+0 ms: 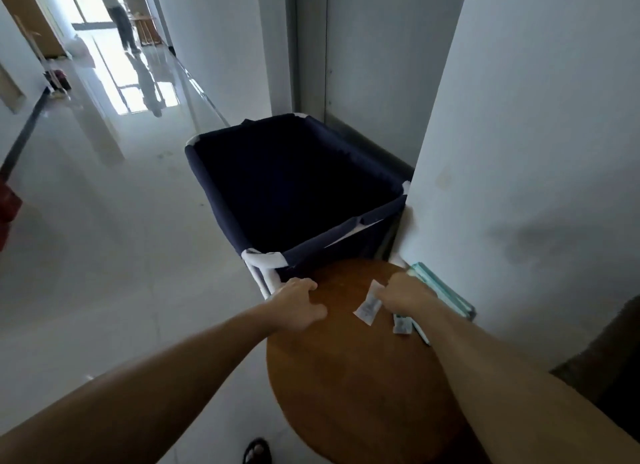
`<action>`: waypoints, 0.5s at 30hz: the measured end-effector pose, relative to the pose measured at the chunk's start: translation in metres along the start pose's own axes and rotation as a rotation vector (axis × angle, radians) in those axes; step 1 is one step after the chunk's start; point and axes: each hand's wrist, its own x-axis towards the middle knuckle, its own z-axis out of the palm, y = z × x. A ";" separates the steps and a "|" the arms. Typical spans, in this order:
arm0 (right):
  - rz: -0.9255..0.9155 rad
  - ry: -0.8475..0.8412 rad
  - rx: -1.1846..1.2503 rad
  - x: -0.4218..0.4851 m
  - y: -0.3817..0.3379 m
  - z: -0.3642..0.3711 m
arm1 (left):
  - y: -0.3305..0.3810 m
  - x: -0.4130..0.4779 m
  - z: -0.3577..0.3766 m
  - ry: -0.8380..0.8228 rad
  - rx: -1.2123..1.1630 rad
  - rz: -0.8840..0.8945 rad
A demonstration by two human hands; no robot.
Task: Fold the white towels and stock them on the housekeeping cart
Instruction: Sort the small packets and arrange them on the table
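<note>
Left hand [298,302] grips the wooden top [346,377], right hand [400,293] pinches a sachet [367,306]; navy hamper [204,183] looks dark inside

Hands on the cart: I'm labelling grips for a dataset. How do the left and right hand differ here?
The left hand curls over the left rim of the brown top; the right hand sits near its wall side. The left hand touches no packet; the right hand's curled fingers meet a white sachet, though whether they pinch it is unclear. Both rest on the same top.
</note>
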 end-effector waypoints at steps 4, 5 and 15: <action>0.109 -0.033 0.021 0.046 0.008 0.030 | -0.011 0.083 0.016 -0.103 0.034 0.059; 0.153 -0.025 0.049 0.058 0.012 0.038 | -0.013 0.104 0.021 -0.139 0.046 0.083; 0.467 -0.038 0.265 0.162 0.034 0.125 | -0.035 0.258 0.068 -0.367 0.139 0.183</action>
